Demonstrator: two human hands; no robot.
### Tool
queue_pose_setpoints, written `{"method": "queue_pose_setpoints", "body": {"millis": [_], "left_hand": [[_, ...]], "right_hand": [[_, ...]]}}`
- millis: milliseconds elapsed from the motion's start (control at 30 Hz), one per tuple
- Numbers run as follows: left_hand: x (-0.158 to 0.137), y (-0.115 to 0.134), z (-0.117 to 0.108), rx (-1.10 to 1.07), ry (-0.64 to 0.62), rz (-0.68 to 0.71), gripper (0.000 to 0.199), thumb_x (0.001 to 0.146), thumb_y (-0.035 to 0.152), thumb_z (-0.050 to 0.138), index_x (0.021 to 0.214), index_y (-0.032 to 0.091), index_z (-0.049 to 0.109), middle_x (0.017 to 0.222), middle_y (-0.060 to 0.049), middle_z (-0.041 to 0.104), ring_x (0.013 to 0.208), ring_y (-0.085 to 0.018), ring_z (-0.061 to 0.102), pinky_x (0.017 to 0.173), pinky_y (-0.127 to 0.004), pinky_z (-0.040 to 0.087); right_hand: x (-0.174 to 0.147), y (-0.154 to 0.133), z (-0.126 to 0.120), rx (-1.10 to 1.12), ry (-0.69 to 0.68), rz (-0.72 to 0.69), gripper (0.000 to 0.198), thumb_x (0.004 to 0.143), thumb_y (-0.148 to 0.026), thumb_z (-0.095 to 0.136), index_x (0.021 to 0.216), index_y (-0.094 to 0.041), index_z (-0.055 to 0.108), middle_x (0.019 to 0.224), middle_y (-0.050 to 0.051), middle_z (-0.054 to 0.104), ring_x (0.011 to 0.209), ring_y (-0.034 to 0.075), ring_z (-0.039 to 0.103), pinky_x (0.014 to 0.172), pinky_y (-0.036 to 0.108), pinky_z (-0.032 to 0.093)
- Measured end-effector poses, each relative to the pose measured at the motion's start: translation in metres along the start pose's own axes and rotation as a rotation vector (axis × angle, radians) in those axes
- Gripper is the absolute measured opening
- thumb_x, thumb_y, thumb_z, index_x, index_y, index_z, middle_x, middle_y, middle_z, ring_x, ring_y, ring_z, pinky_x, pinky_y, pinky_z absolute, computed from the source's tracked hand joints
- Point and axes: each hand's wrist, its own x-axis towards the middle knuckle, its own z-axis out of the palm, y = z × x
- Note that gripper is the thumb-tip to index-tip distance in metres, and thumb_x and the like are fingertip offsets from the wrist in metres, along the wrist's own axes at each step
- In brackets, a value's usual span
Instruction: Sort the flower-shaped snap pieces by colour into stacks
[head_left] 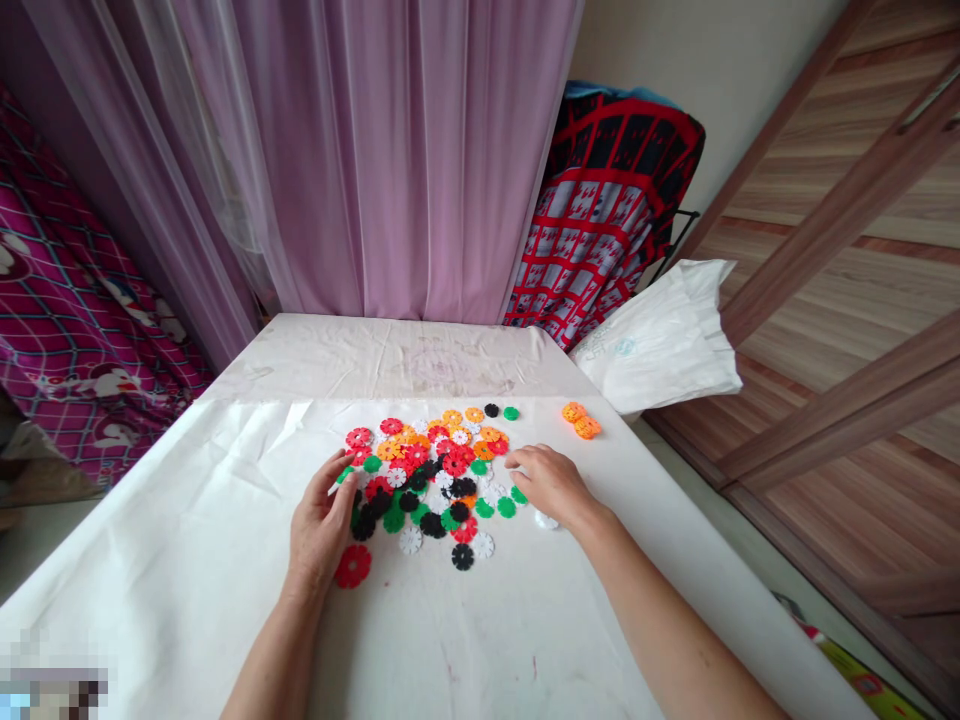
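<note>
- Flower-shaped discs in red, orange, green, black and white lie loosely heaped on the white-covered counter, between both hands.
- The left hand is at the heap's left edge, fingers half bent around a green disc; I cannot tell whether they grip it.
- The right hand is at the right edge, fingers bent, slightly parted.
- Orange pieces lie apart, far right.

You faced notched discs of smooth plastic, a creased tablecloth with a faint sheen, a soft cloth curtain, smooth wood-grained doors and a crumpled bag, perhaps of thin plastic, though hard to judge.
</note>
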Motion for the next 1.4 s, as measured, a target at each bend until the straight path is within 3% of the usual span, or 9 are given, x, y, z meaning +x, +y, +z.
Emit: {"method": "queue_pose_setpoints", "body": {"millis": [167,400,533,800,933,1067,1233,1400], "left_hand": [[0.001,0.000,0.001,-0.005,0.000,0.012,0.040,0.080,0.050,0.060,0.107,0.023,0.069,0.137,-0.009,0.062,0.127,-0.026,0.057,0.101,-0.038,0.052],[0.001,-0.004,-0.002,-0.009,0.008,0.035,0.039,0.080,0.051,0.060,0.106,0.024,0.070,0.136,-0.009,0.063,0.128,-0.027,0.057,0.109,-0.042,0.045],[0.001,-0.007,-0.001,-0.039,0.013,0.022,0.041,0.079,0.052,0.060,0.107,0.023,0.069,0.138,-0.010,0.061,0.124,-0.027,0.060,0.101,-0.039,0.052],[0.001,-0.001,-0.001,-0.030,-0.005,-0.011,0.042,0.078,0.053,0.061,0.107,0.024,0.070,0.141,-0.009,0.059,0.124,-0.027,0.060,0.094,-0.036,0.056],[0.001,0.000,-0.001,-0.023,-0.006,-0.045,0.044,0.078,0.053,0.061,0.109,0.023,0.069,0.144,-0.010,0.057,0.125,-0.028,0.058,0.094,-0.036,0.056],[0.001,0.000,-0.001,-0.013,-0.003,-0.056,0.045,0.078,0.056,0.061,0.108,0.024,0.069,0.143,-0.009,0.057,0.125,-0.028,0.059,0.094,-0.037,0.057],[0.001,-0.001,-0.002,0.007,-0.009,-0.030,0.044,0.078,0.056,0.061,0.108,0.024,0.069,0.142,-0.008,0.058,0.128,-0.029,0.056,0.098,-0.038,0.055],[0.001,-0.001,-0.001,0.009,-0.011,-0.024,0.044,0.080,0.056,0.060,0.109,0.024,0.068,0.142,-0.008,0.059,0.128,-0.028,0.056,0.099,-0.037,0.054]], "right_hand": [[-0.019,0.012,-0.004,-0.078,-0.071,-0.028,0.027,0.081,-0.016,0.059,0.102,-0.026,0.073,0.104,0.002,0.074,0.106,0.021,0.059,0.083,0.028,0.040],[-0.015,0.001,0.003,-0.129,-0.070,-0.079,0.027,0.077,-0.017,0.062,0.100,-0.025,0.072,0.104,0.004,0.074,0.104,0.022,0.059,0.083,0.029,0.040],[-0.007,0.004,-0.005,-0.128,-0.047,-0.102,0.030,0.077,-0.019,0.062,0.104,-0.026,0.072,0.106,0.003,0.074,0.105,0.022,0.060,0.085,0.029,0.041],[0.067,0.036,-0.034,-0.146,0.101,0.087,0.036,0.083,-0.021,0.060,0.119,-0.025,0.066,0.116,0.003,0.072,0.111,0.020,0.061,0.088,0.027,0.043],[0.101,0.046,-0.026,-0.151,0.084,0.107,0.036,0.083,-0.022,0.062,0.119,-0.024,0.065,0.117,0.003,0.072,0.112,0.020,0.062,0.088,0.028,0.045],[0.116,0.051,-0.014,-0.152,0.066,0.087,0.033,0.084,-0.025,0.062,0.117,-0.025,0.066,0.116,0.003,0.072,0.111,0.020,0.062,0.089,0.028,0.045],[0.112,0.051,-0.015,-0.157,0.061,0.068,0.033,0.086,-0.025,0.062,0.118,-0.024,0.065,0.122,0.005,0.069,0.114,0.020,0.060,0.092,0.028,0.044],[0.073,0.036,-0.013,-0.108,0.090,0.012,0.027,0.088,-0.017,0.055,0.109,-0.023,0.070,0.117,0.005,0.071,0.111,0.020,0.061,0.092,0.028,0.043]]}}
